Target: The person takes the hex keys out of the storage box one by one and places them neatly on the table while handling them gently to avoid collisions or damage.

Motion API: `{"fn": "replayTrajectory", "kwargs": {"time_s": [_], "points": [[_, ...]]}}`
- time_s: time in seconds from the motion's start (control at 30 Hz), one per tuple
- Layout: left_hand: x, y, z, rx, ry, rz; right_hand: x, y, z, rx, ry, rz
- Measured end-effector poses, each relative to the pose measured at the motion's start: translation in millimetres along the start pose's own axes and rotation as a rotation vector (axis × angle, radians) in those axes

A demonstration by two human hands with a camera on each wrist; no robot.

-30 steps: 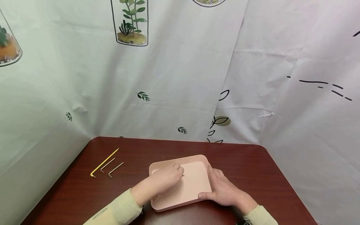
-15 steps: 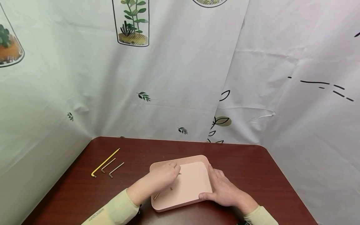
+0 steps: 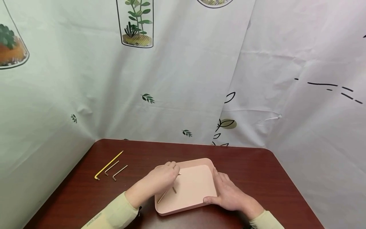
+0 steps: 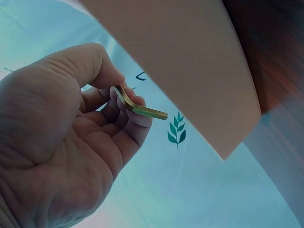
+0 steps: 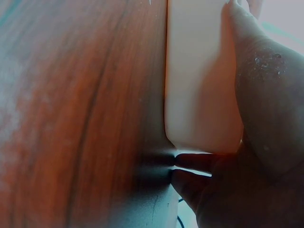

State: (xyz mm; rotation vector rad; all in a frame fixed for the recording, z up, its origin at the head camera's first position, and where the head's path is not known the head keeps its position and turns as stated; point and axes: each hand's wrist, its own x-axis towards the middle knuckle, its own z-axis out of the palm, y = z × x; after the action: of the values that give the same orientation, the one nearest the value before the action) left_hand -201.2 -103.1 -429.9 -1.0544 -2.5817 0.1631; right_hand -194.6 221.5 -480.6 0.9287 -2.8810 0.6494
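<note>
My left hand (image 3: 163, 174) is over the left part of a pink tray (image 3: 197, 186). Its thumb and fingertips pinch a brass-coloured hex key (image 4: 142, 111), whose bent short end shows in the left wrist view. Below that hand, a thin metal rod (image 3: 161, 197) and a short metal end (image 3: 174, 190) lie in the tray, partly covered. I cannot tell whether they are one piece. My right hand (image 3: 230, 193) holds the tray's near right corner, thumb at the near rim and fingers along the right wall.
On the left of the dark red table (image 3: 243, 168) lie a long yellow hex key (image 3: 108, 165) and two smaller metal hex keys, one nearer the yellow one (image 3: 111, 168) and another (image 3: 120, 172) to its right. A white printed cloth (image 3: 177, 79) hangs behind the table.
The left hand has shifted left and slightly away across the tray with the hex key, uncovering more of the metal pieces beneath. The right hand stays at the tray corner.
</note>
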Motion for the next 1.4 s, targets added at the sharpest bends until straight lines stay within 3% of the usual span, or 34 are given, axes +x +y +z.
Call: {"fn": "replayTrajectory", "kwargs": {"time_s": [0.17, 0.3, 0.83, 1.07, 1.4], "points": [[-3.5, -6.2, -3.7, -0.068, -0.054, -0.039, 1.0, 0, -2, -0.005, -0.008, 0.004], [-7.6, -13.6, -6.0, -0.105, -0.057, -0.057, 2.6, 0, -3, -0.008, -0.014, 0.006], [-18.2, -32.9, -11.7, -0.153, -0.096, -0.179, 2.9, 1, -3, 0.006, -0.013, 0.026], [-24.8, -39.4, -11.9, -0.150, -0.077, -0.176, 2.2, 0, 0, -0.003, -0.005, 0.001], [-29.9, -48.0, -9.8, -0.189, -0.105, -0.239, -0.3, 0, 0, 0.005, -0.009, 0.020]]}}
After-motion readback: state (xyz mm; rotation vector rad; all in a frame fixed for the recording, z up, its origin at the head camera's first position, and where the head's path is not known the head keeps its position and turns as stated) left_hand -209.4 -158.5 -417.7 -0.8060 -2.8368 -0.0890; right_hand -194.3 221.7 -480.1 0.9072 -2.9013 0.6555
